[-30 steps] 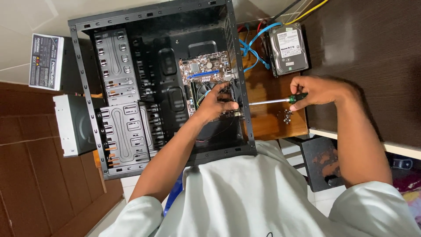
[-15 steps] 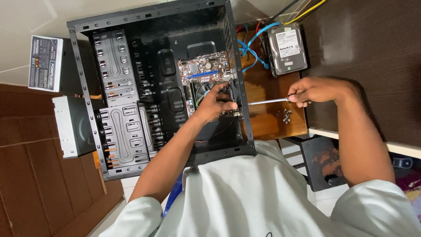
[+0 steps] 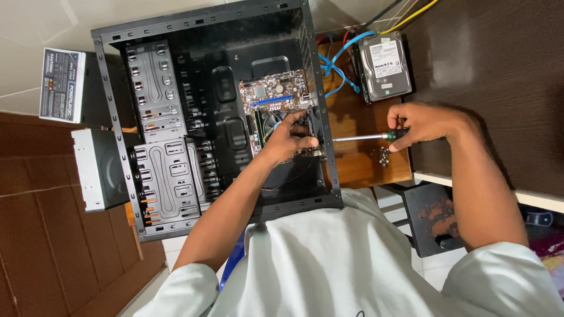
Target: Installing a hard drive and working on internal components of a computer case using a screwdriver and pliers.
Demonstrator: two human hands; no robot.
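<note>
Motherboard (image 3: 275, 97) lying flat inside open black computer case (image 3: 147, 32), left hand (image 3: 289, 140) resting on its lower edge beside the fan, fingers curled, holding nothing visible. Right hand (image 3: 424, 123) outside the case wall, clamped around screwdriver (image 3: 367, 137), near loose screws (image 3: 384, 157). Hard drive (image 3: 385, 67) beyond.

Black case (image 3: 205, 35), grey perforated drive bays (image 3: 161, 147). Brown motherboard (image 3: 273, 94), blue slot stripe. Screwdriver (image 3: 367, 137): silver shaft, green-black handle. Silver hard drive (image 3: 385, 67) upper right, blue cables (image 3: 341, 56), yellow wire (image 3: 414, 13). White shirt (image 3: 329, 264) bottom. Dark brown tabletop (image 3: 499, 53).
</note>
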